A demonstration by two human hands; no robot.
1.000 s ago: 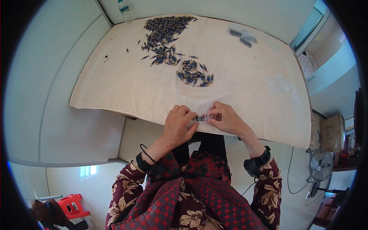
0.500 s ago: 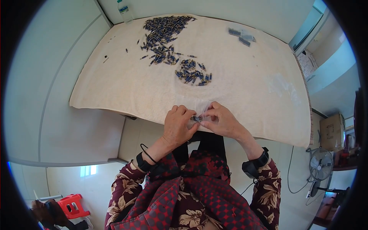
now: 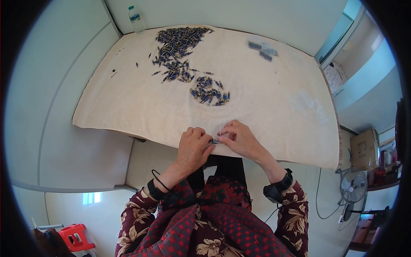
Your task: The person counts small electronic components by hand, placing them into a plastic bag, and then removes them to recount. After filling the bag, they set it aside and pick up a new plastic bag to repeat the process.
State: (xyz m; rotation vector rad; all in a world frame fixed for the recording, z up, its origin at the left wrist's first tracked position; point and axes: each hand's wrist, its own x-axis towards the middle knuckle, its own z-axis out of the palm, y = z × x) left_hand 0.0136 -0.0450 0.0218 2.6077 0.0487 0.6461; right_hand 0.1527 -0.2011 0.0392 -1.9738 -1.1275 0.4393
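Observation:
At the table's near edge, my left hand pinches a small clear plastic bag with dark pieces in it. My right hand grips the same bag from the other side with thumb and fingers closed. Much of the bag is hidden by my fingers. Beyond the hands lies a small pile of dark blue cylinders with brass-coloured ends. Farther back spreads a much larger heap of the same cylinders.
At the back right of the cloth-covered table are dark rows of pieces beside clear plastic. Flat clear plastic bags lie at the right. A water bottle stands at the back left. A fan is on the right.
The view has shifted slightly, so the table sits lower in it. My right fingers have drawn in closer to the left hand over the bag; both hands keep their hold.

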